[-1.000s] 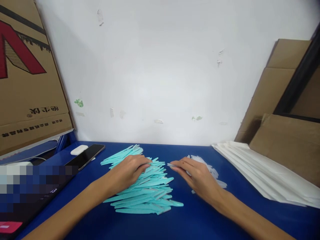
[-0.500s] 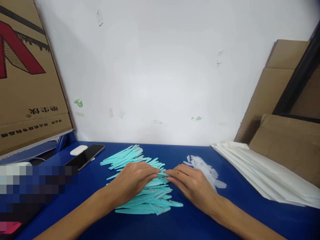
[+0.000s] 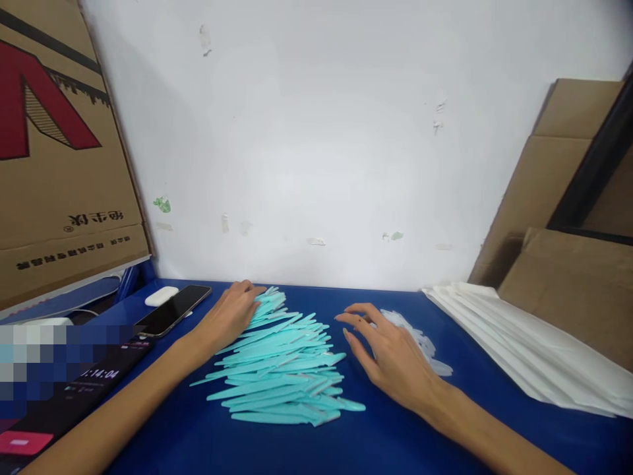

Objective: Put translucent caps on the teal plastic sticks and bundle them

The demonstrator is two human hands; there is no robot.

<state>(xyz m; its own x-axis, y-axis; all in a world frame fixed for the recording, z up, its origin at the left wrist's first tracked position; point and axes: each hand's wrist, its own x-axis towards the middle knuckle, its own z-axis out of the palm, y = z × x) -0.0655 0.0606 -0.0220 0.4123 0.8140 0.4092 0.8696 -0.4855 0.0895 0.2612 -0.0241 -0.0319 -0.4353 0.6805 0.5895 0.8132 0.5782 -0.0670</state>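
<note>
A heap of several thin teal plastic sticks (image 3: 284,369) lies on the blue table (image 3: 395,435). My left hand (image 3: 228,315) rests flat on the far left end of the heap, fingers stretched over the sticks. To the right of the heap, my right hand (image 3: 390,353) hovers just above the table with its fingers spread, empty. Behind my right hand sits a small pile of clear plastic pieces (image 3: 420,343), partly hidden by it.
A black phone (image 3: 173,309) and a white earbud case (image 3: 161,295) lie at the back left. A dark device with a lit screen (image 3: 74,396) is at the near left. Cardboard boxes (image 3: 54,165) stand left and right. White folded sheets (image 3: 524,346) fan out on the right.
My left hand moved from the middle of the teal heap to its far left end. My right hand drew back from the heap and spread its fingers.
</note>
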